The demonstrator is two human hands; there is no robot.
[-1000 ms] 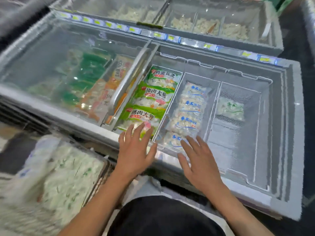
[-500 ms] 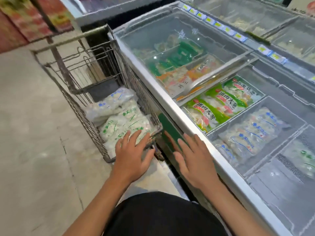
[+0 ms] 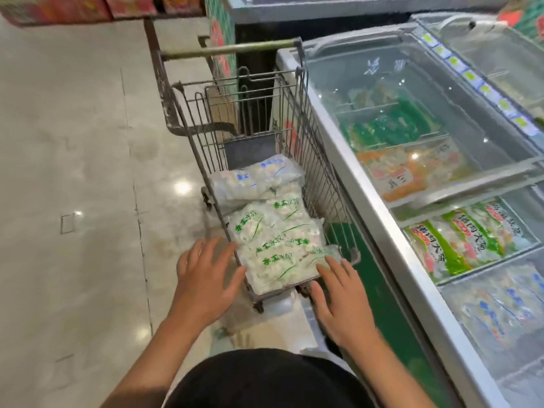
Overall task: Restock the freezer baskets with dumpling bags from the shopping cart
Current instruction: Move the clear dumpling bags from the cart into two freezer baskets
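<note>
A wire shopping cart (image 3: 297, 119) stands beside the chest freezer (image 3: 391, 219). Inside the cart lie several clear dumpling bags with green print (image 3: 273, 245), and one with blue print (image 3: 259, 179) lies further back. My left hand (image 3: 206, 278) hovers with spread fingers at the cart's near left corner and holds nothing. My right hand (image 3: 338, 295) reaches with straight fingers to the near right edge of the nearest green-print bag, fingertips at it. In the open freezer section, a basket (image 3: 497, 307) holds blue-print dumpling bags.
Green-and-red packets (image 3: 459, 242) fill the freezer basket next to the blue-print one. A sliding glass lid (image 3: 412, 92) covers the freezer's far section over green and orange packets. Pale tiled floor (image 3: 73, 201) spreads left of the cart. A second freezer stands at far right.
My view has swung left from the freezer baskets to the cart. Both hands have moved from the freezer's front edge down to the near end of the cart.
</note>
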